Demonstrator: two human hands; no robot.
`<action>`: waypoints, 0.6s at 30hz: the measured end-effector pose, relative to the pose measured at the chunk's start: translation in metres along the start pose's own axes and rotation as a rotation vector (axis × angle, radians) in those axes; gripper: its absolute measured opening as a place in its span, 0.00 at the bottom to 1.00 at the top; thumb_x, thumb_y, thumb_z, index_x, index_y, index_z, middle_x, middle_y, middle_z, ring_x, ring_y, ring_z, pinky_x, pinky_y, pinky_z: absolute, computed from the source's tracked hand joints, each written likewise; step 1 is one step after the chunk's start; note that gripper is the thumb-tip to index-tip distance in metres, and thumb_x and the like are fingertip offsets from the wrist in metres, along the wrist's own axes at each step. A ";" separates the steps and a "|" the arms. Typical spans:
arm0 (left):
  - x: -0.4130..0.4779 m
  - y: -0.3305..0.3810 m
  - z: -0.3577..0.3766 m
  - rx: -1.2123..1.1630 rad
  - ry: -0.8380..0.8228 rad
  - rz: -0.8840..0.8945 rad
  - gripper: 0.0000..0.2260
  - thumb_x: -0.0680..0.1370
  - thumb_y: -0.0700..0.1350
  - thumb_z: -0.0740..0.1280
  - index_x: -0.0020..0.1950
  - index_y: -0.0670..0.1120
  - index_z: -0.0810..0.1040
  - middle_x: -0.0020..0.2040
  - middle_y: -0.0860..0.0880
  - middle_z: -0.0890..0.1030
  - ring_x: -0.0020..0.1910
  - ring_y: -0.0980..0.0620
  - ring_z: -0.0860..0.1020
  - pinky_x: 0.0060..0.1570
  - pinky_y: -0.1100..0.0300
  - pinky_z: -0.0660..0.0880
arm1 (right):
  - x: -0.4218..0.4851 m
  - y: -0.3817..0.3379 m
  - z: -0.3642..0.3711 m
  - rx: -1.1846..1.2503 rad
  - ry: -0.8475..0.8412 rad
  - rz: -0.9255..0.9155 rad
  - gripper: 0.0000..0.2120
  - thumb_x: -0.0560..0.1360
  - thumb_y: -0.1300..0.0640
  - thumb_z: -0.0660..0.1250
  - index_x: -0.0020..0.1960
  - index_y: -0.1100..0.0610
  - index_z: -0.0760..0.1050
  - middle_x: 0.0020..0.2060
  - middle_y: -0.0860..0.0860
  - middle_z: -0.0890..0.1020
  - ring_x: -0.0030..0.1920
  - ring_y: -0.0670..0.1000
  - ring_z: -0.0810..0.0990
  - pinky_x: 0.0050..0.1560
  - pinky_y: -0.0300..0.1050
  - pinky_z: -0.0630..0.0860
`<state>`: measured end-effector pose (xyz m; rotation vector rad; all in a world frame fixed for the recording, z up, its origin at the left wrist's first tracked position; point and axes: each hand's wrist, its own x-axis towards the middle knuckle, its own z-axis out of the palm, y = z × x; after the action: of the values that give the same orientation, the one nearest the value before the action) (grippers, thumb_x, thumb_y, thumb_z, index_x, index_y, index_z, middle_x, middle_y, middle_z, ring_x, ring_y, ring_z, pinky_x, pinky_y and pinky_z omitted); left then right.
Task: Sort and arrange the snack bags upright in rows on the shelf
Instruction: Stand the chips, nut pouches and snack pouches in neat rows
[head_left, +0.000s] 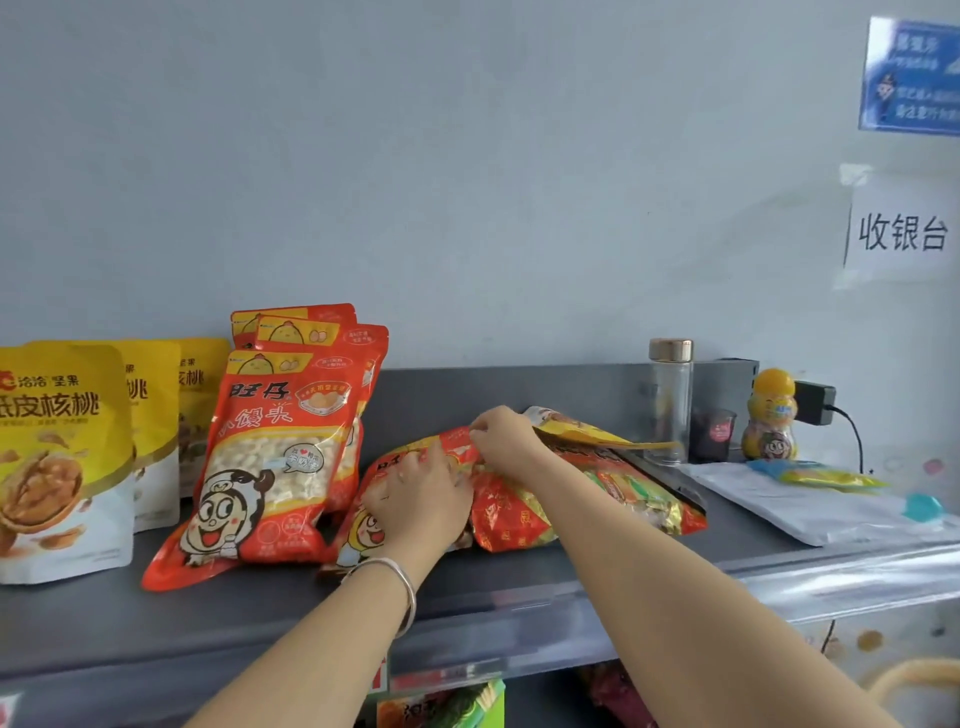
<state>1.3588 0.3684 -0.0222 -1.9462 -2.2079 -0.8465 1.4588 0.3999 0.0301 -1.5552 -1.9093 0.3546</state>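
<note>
On the shelf (234, 613) two sorted rows are already stood upright: yellow bags (57, 457) at the far left and red bags (280, 447) just beside them, each row leaned slightly back so that the fronts face outward. The unsorted goods, a pile of bags (519, 504), are laid flat near the middle of the shelf, just to the right of the red row and overlapping one another. The left grip (415, 499) is laid on the nearest red bag of the pile with its fingers bent over the film, probably to steady the stack; whether the film is pinched or only pressed cannot be told. The right grip (504, 436) is narrowed onto the upper edge of a bag in the pile, fingertips curled on the seam, most likely so that one bag can be peeled away from the rest. The step is judged to be the picking out of the next bag. Because the film is slick and the bags are stacked, neighbours could be dragged along. A bottle (670, 400), a jar (771, 415) and an envelope (810, 504) are kept apart at the right end.
</note>
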 end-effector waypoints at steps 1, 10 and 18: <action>-0.002 0.001 0.000 0.000 -0.010 -0.023 0.21 0.80 0.56 0.53 0.71 0.53 0.63 0.70 0.47 0.66 0.68 0.45 0.66 0.62 0.45 0.63 | 0.003 -0.003 0.005 -0.038 -0.042 -0.001 0.12 0.76 0.66 0.56 0.47 0.69 0.77 0.41 0.60 0.81 0.38 0.56 0.78 0.43 0.49 0.77; -0.003 -0.017 -0.001 -0.002 -0.098 -0.107 0.27 0.76 0.66 0.51 0.69 0.53 0.67 0.70 0.49 0.68 0.68 0.46 0.66 0.64 0.41 0.60 | 0.012 -0.001 0.024 -0.457 -0.212 0.048 0.15 0.77 0.60 0.57 0.61 0.60 0.74 0.60 0.57 0.78 0.58 0.59 0.77 0.49 0.48 0.71; -0.003 -0.019 0.003 -0.263 0.038 -0.066 0.17 0.81 0.49 0.50 0.68 0.50 0.67 0.69 0.49 0.66 0.64 0.47 0.68 0.59 0.47 0.65 | 0.011 -0.005 0.036 -0.111 -0.328 0.230 0.38 0.75 0.32 0.48 0.76 0.56 0.59 0.73 0.55 0.68 0.71 0.59 0.66 0.71 0.59 0.58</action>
<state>1.3423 0.3664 -0.0325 -1.9509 -2.2484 -1.2297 1.4313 0.4156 0.0091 -1.8925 -2.0231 0.6470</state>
